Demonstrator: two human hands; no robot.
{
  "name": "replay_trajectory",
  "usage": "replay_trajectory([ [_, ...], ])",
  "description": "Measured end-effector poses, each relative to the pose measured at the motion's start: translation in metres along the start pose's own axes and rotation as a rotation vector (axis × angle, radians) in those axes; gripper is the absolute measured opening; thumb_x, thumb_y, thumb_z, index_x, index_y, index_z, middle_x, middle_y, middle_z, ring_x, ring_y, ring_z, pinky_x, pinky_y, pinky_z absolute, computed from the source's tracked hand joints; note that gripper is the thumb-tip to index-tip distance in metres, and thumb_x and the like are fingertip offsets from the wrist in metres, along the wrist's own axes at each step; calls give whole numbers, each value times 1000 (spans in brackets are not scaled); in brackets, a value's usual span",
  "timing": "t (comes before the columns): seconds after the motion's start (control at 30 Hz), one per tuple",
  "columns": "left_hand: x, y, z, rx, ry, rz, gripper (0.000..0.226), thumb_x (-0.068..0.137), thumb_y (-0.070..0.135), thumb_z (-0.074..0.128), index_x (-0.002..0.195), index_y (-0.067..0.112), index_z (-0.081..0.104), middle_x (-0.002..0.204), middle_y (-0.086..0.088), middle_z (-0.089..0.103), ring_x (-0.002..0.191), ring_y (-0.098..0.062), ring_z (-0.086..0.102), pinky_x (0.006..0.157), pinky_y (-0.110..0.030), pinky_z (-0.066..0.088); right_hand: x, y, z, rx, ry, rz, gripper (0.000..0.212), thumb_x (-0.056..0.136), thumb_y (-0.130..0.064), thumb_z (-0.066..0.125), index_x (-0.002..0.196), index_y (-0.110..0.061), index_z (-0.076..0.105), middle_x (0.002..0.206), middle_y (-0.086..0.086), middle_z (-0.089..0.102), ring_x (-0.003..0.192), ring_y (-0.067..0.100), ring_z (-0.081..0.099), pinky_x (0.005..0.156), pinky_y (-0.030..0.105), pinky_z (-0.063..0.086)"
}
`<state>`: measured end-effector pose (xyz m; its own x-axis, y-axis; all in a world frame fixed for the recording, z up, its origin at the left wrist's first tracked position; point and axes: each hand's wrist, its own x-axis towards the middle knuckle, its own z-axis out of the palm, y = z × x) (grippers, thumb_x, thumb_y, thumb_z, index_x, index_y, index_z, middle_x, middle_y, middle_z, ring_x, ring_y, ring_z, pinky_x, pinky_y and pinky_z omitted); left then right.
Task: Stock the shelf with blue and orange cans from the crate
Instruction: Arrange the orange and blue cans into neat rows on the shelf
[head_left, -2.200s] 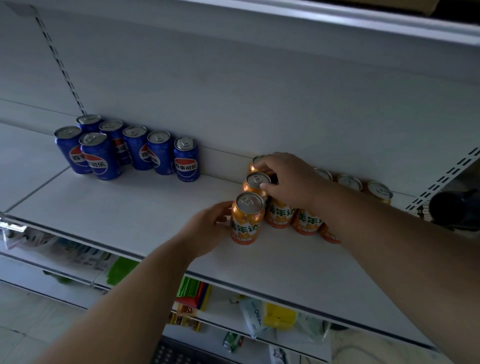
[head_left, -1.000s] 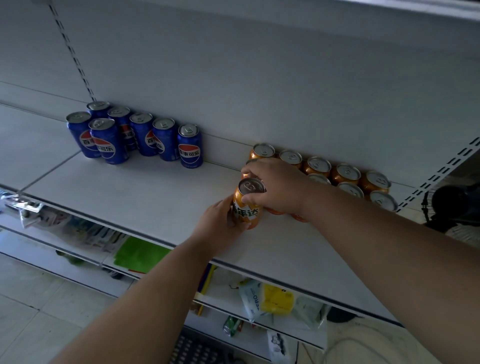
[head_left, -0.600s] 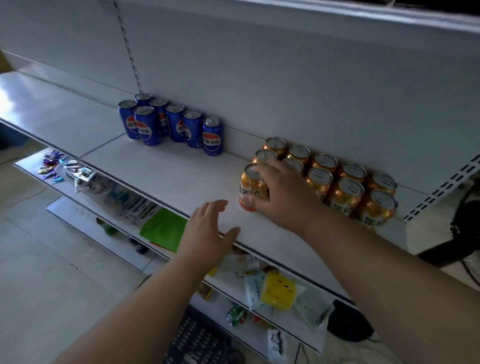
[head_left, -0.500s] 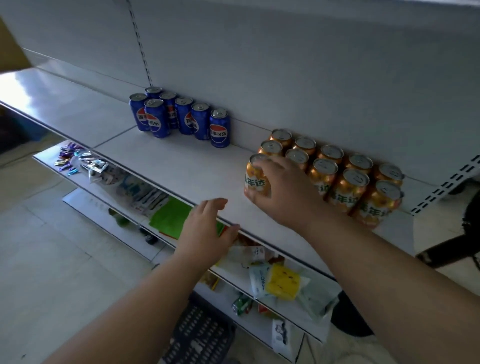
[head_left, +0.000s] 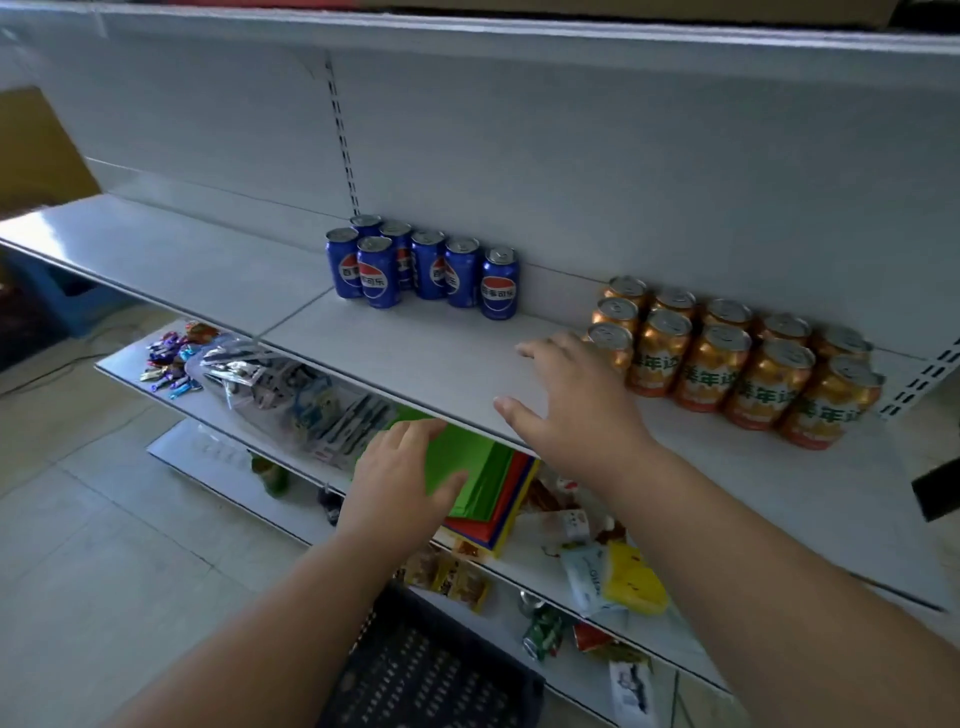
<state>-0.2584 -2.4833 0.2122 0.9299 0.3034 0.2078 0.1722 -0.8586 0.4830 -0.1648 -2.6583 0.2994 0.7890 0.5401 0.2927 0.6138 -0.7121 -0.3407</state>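
Both hands empty, fingers spread: the right hand (head_left: 569, 402) hovers above the white shelf (head_left: 426, 358) beside orange cans (head_left: 727, 358); the left hand (head_left: 402, 480) hangs lower, above the black crate (head_left: 431, 670). Pepsi cans (head_left: 423, 265) stand at the back.

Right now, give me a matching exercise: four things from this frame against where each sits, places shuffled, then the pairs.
1. blue cans
2. orange cans
3. crate
4. green sheets

A. on the floor, below the hands
B. right part of the shelf
C. lower shelf, under the left hand
D. against the back panel, middle of the shelf

Pairs: 1-D, 2-B, 3-A, 4-C
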Motion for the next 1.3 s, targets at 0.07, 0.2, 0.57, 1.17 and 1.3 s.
replay_trajectory([
  [0.07, 7, -35, -16, 26, -46, 60, 59, 89, 51, 62, 140, 27, 46, 135, 9, 52, 127, -12, 43, 109, -32, 34, 7, -28, 14, -16, 56, 58, 59, 89, -51, 58, 137, -19, 49, 133, 3, 51, 122, 22, 46, 100, 38, 39],
  [0.2, 22, -95, -52, 99, -138, 166, 60, 90, 52, 60, 142, 28, 43, 136, 8, 50, 127, -14, 42, 109, -32, 33, 18, -83, 35, -11, 131, 169, 58, 89, -49, 59, 136, -18, 50, 131, 3, 52, 120, 23, 46, 100, 40, 40],
  [0.57, 56, -147, -96, 113, -155, 215, 56, 92, 51, 57, 140, 26, 44, 131, 3, 52, 123, -18, 44, 105, -32, 34, 55, -153, 53, -60, 171, 177, 55, 90, -47, 60, 136, -18, 50, 132, 1, 51, 122, 20, 45, 100, 37, 36],
  [1.17, 303, -266, -126, 85, -332, 544, 53, 93, 48, 56, 141, 28, 44, 139, 6, 52, 129, -18, 45, 107, -35, 38, 235, -199, 188, 11, 238, 605, 55, 91, -45, 61, 136, -16, 48, 133, 4, 51, 119, 22, 46, 96, 35, 40],
  [1.3, 344, -274, -131, 38, -306, 563, 46, 93, 42, 59, 134, 24, 52, 130, 4, 60, 120, -20, 52, 99, -34, 44, 260, -200, 214, 33, 216, 671, 55, 91, -45, 62, 134, -15, 49, 131, 5, 52, 118, 23, 47, 95, 35, 42],
])
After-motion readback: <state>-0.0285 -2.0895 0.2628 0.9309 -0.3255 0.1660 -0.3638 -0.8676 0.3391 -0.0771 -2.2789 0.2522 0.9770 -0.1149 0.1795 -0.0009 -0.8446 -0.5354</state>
